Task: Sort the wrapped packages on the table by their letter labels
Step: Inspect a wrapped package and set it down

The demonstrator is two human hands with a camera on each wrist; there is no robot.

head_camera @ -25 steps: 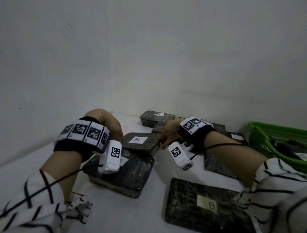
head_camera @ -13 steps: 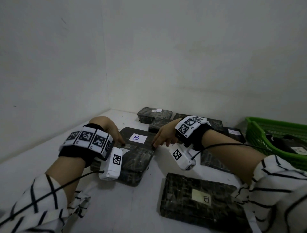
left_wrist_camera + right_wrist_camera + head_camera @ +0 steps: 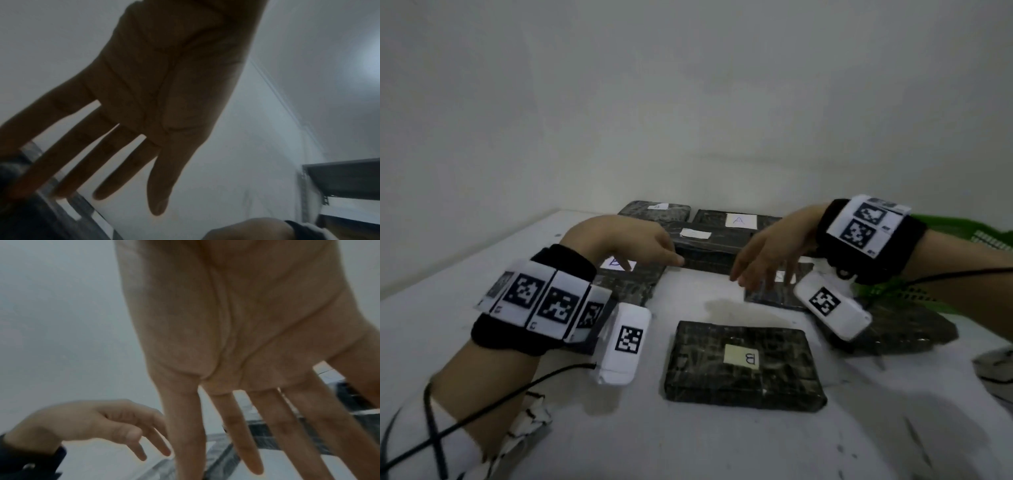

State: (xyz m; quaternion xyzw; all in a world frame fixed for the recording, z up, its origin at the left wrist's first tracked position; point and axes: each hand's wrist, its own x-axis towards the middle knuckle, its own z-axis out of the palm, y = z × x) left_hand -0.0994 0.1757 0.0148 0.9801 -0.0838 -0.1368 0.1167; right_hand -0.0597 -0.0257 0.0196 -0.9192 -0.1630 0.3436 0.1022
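Both hands empty, fingers loosely extended above the table [image 3: 619, 445]. Left hand [image 3: 619, 245] over a B package [image 3: 633, 284]; right hand [image 3: 774, 253] over another package [image 3: 774, 298]. About 7 packages visible; 1 B package [image 3: 743, 366] nearer than both hands, bare table around it.

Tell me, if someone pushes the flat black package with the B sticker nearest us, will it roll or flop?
Probably neither. The B package is a flat slab with straight edges lying flush on the table, so it should slide. It looks stiff, holding its shape. Its wrap looks shiny, so maybe slippery.
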